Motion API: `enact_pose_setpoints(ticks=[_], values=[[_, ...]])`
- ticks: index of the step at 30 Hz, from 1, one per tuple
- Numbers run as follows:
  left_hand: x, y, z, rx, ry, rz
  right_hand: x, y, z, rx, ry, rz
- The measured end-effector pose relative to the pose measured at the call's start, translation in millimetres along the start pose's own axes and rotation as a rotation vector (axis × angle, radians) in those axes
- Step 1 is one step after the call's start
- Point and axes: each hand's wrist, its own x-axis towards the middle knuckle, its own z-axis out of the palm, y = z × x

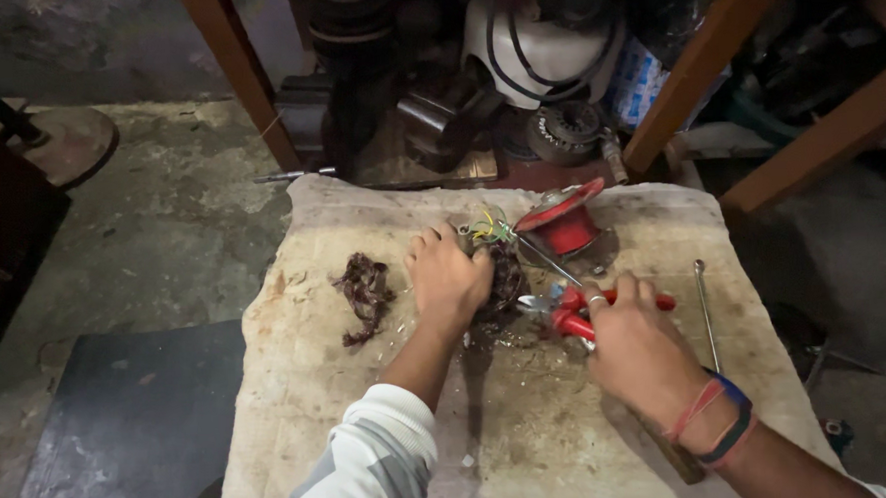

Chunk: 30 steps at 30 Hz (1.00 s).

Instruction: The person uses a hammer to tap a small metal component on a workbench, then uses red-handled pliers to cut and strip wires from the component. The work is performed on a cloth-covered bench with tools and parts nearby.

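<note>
Stained cloth (527, 413) covers the tabletop; on it, left of the hands, a clump of dark reddish wire scraps (364, 293), well apart from the work; behind the work, a red spool-shaped part (566, 225), tilted, just beside the winding; at the right edge, a thin metal rod (704, 313), lying roughly front to back; beyond the cloth, dark machine parts and a white casing crowd the floor between wooden legs.

Left hand (448, 278) lies palm down over a dark wound coil (506, 276) near the cloth's middle, fingers clenched around it; the hand hides most of the coil; green and yellow lead wires (488, 228) stick up from its far end.

Right hand (635, 348), fingers grasping the red handles of pliers (568, 311); long axis of the pliers runs from lower right to upper left; the metal nose points at the coil, near or touching its right side, cannot tell which; a slim shiny shaft slants from the nose up towards the lead wires.
</note>
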Motion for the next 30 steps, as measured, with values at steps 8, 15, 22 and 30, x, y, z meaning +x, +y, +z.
enact_pose_setpoints(ticks=[8, 15, 22, 30], values=[[-5.0, 3.8, -2.5, -0.015, 0.007, -0.024, 5.2, -7.2, -3.0, -0.066, 0.030, 0.001], [-9.9, 10.9, -6.9, 0.000, 0.020, -0.053, 13.2, -7.7, 4.1, -0.197, 0.060, -0.063], [-12.5, 10.8, -5.0, -0.015, 0.056, -0.043, 13.7, -13.1, 15.8, -0.439, 0.105, -0.079], [-12.6, 1.7, -0.4, -0.117, 0.075, 0.005, 54.4, 34.0, 35.3, 0.197, -0.385, 0.084]])
